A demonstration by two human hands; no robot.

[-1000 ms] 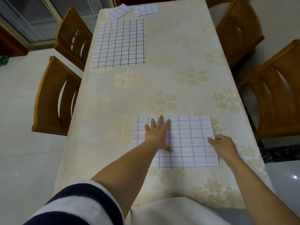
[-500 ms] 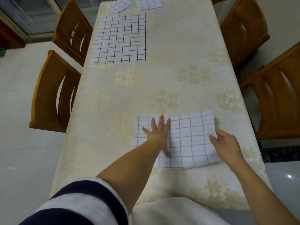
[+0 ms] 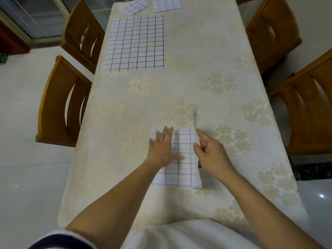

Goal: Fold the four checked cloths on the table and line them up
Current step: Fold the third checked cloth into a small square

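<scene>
Checked cloth [image 3: 181, 169], the one nearest you, lay at the near end of the table [image 3: 197, 60], a little right of the middle, on the cream flowered covering. You had your left hand [image 3: 161, 150] flat on its left part, palm down, fingers straight and slightly spread, so that it pressed the fabric to the table and gripped nothing. Your right hand [image 3: 212, 155] was at the cloth's right side, where thumb and forefinger pinched the fabric. From that pinch the raised flap [image 3: 195, 119] stood almost upright and showed edge-on as a thin strip above your fingers. The rest of the cloth lay flat between your two hands and ran back toward you.

At the far left of the table you had an unfolded cloth [image 3: 136, 44] spread flat, larger and with darker lines, well apart from the one you were working on. Beyond it, at the far edge, sat a small folded cloth [image 3: 136, 5], turned at an angle, and just beside it on the right a second folded cloth [image 3: 168, 5], lying square to the table.

Two wooden chairs stood on the left, the near left chair [image 3: 53, 105] and the far left chair [image 3: 80, 33], and two on the right, the far right chair [image 3: 269, 33] and the near right chair [image 3: 309, 105]. Your dark and white sleeve [image 3: 59, 239] showed at the lower left.
</scene>
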